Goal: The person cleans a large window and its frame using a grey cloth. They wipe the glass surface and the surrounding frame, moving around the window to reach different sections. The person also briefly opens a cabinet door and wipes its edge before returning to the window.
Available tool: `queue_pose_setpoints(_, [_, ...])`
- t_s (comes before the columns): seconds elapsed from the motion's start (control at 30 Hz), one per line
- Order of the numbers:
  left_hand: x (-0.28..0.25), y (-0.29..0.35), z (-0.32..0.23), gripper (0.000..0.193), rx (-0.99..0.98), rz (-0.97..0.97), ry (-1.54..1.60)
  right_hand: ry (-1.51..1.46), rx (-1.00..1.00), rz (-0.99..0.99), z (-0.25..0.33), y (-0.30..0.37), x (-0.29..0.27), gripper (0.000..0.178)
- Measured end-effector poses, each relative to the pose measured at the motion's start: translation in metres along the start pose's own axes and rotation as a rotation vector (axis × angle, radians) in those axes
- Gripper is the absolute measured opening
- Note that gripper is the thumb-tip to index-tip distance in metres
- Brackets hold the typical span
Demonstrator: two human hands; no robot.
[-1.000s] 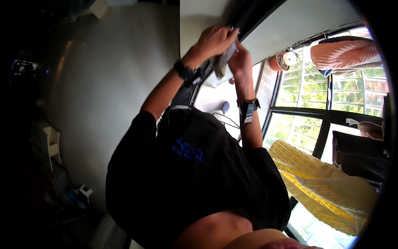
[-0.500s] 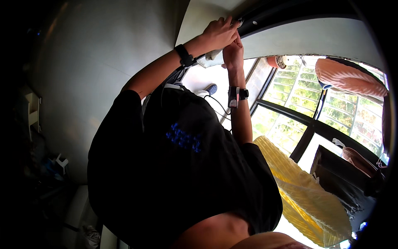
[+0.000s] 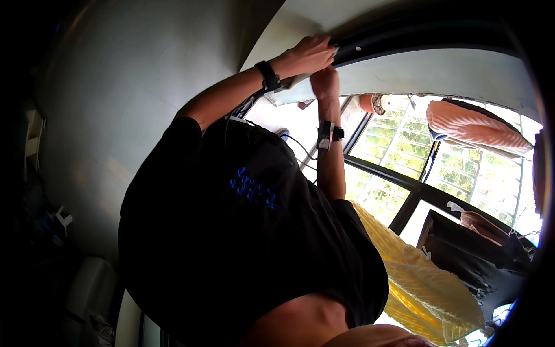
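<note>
Both arms are raised toward a dark frame or rail (image 3: 399,39) that curves across the top of the view. My left hand (image 3: 312,55) is bent at the wrist, its fingers curled at the rail's left end. A small shiny piece (image 3: 335,51) shows by its fingertips, too small to name. Just beneath it, my right hand (image 3: 325,84) is closed, with its fingertips partly hidden behind the left hand. Whatever it grips cannot be seen. A black band (image 3: 268,76) circles my left wrist, and a strapped device (image 3: 326,136) sits on my right.
Barred windows (image 3: 399,150) fill the right side. Before them hang a pink ribbed cloth (image 3: 474,124), a yellow cloth (image 3: 428,283) and dark clothing (image 3: 462,248). A terracotta pot (image 3: 367,104) stands near the sill. A plain wall (image 3: 133,87) lies left; a cable (image 3: 303,144) hangs beside me.
The view has shifted slightly. My right hand's fingers, stretched up toward the left hand before, are now folded lower. My left hand has flattened and remains at the rail.
</note>
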State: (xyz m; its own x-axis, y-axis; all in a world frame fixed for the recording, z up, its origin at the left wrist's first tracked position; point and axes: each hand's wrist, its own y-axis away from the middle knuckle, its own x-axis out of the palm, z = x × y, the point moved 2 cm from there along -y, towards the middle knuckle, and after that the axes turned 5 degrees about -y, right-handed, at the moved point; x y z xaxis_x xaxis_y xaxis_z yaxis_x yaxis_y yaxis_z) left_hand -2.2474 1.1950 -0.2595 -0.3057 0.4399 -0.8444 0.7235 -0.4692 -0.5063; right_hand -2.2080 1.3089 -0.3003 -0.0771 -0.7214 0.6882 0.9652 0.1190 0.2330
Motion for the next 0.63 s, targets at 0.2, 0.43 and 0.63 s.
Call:
queue_pose_setpoints(0.2, [-0.043, -0.024, -0.006, 0.017, 0.076, -0.058, -0.122, 0.16, -0.107, -0.016, 0.024, 0.002, 0.02, 0.037])
queue_pose_setpoints(0.43, [0.053, 0.022, 0.006, 0.022, 0.123, 0.266, -0.376, 0.024, 0.229, -0.152, -0.043, -0.02, -0.033, 0.042])
queue_pose_setpoints(0.63, [0.095, 0.052, 0.014, 0.024, 0.04, 0.319, -0.258, -0.027, 0.378, -0.118, -0.08, -0.026, -0.072, 0.044])
